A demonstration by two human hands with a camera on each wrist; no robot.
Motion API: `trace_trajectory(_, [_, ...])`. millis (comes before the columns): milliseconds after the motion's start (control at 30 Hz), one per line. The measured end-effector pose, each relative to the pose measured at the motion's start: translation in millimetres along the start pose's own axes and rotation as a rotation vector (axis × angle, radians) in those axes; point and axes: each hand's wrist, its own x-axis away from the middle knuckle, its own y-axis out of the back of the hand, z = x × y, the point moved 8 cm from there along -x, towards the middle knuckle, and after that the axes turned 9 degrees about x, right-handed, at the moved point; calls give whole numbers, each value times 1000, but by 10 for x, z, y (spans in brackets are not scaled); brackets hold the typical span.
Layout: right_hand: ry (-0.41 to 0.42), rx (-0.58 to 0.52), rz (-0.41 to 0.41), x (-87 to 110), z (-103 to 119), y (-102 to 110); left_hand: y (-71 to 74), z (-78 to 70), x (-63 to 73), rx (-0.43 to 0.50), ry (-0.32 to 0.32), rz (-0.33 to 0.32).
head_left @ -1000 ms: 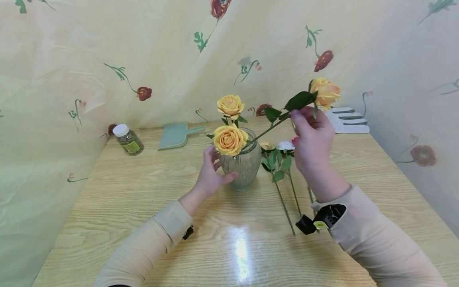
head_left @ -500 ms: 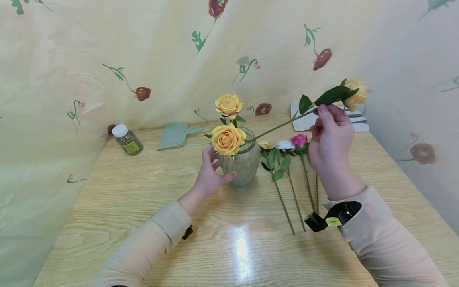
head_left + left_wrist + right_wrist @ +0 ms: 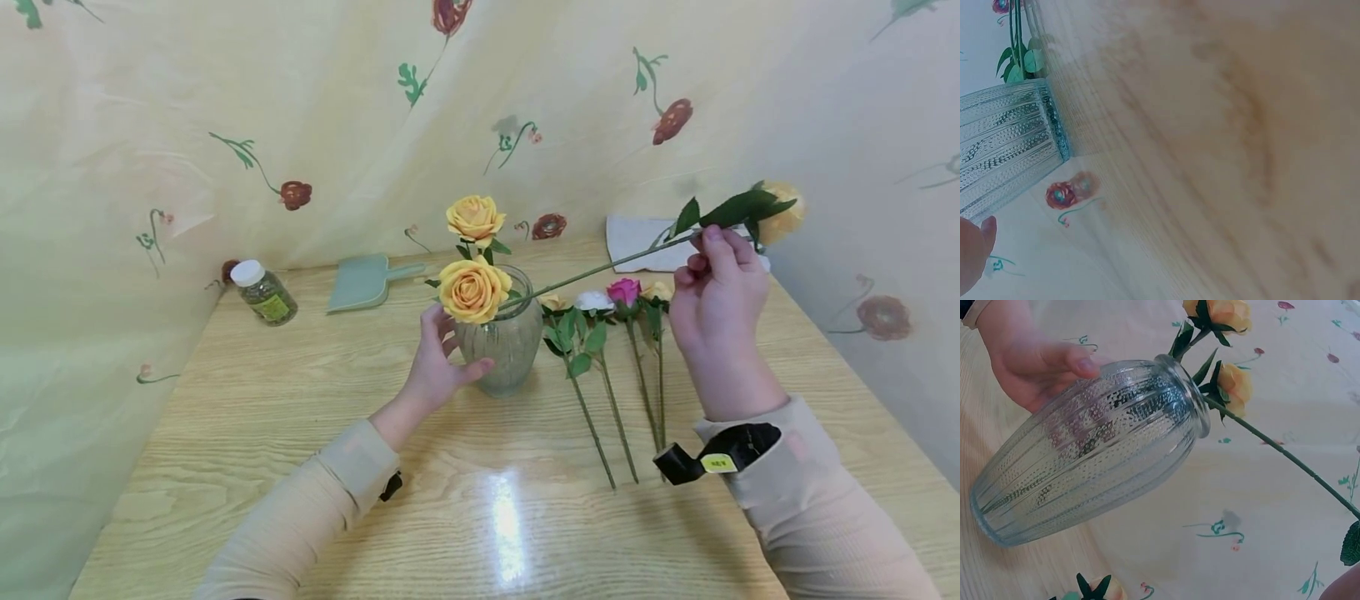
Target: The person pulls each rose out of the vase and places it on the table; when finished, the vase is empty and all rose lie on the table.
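Yellow rose (image 3: 782,215), one held: bloom at the middle right of the frame, stem (image 3: 615,265) sloping down toward the centre. At the left of the frame, one white-lidded jar (image 3: 268,302) and one dustpan (image 3: 360,283) rest near the back edge of the table (image 3: 300,400). Left of centre, the left hand (image 3: 435,364) cups the vase (image 3: 517,354), fingers curved round its left side and thumb across the front. One vase is present, standing at the centre; its ribbed body appears to be glass. Treat it as fragile, fairly heavy and possibly slippery; support it around the belly rather than by the rim. Two blooms, the front yellow rose (image 3: 474,290) and the rear yellow rose (image 3: 476,218), stand at its mouth, toward the left rim. The held stem meets the mouth from the right; whether its tip lies inside cannot be told. Right of centre, four flowers lie in a row: one yellow bloom (image 3: 553,303), one white flower (image 3: 595,302), one pink rose (image 3: 624,292) and one pale yellow bloom (image 3: 658,292). Behind them is one white item (image 3: 630,236), partly hidden. At the middle right, the right hand (image 3: 720,312) pinches the held stem between thumb and fingers where its leaves begin. The held flower is judged light, its stem thin and fairly stiff, its petals soft and easily creased. Grip the stem only; do not squeeze the bloom. Total flowers: seven.
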Motion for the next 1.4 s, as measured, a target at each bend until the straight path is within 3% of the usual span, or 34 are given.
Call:
trace_trajectory(167, [-27,-23,-23,-44,-10,139,7,-9,-3,0,-14,1])
trace_trajectory(433, [-72,-46,-58,-118,13,426,-5,-19,-13,13,21,8])
trace_trajectory(667, [-75,-32,-48,-181,63,545,7,-13,1,3,25,1])
trace_trajectory(933, [-128,114,-89,-292,87,810,-2,-38,2,-1,-48,14])
trace_trajectory(1233, [-157,390,-178,-467,121,1157,5,-23,2,-12,5,11])
trace_trajectory(1400, [-198,496,-215,-531,90,1327,-38,-180,16,-1,31,22])
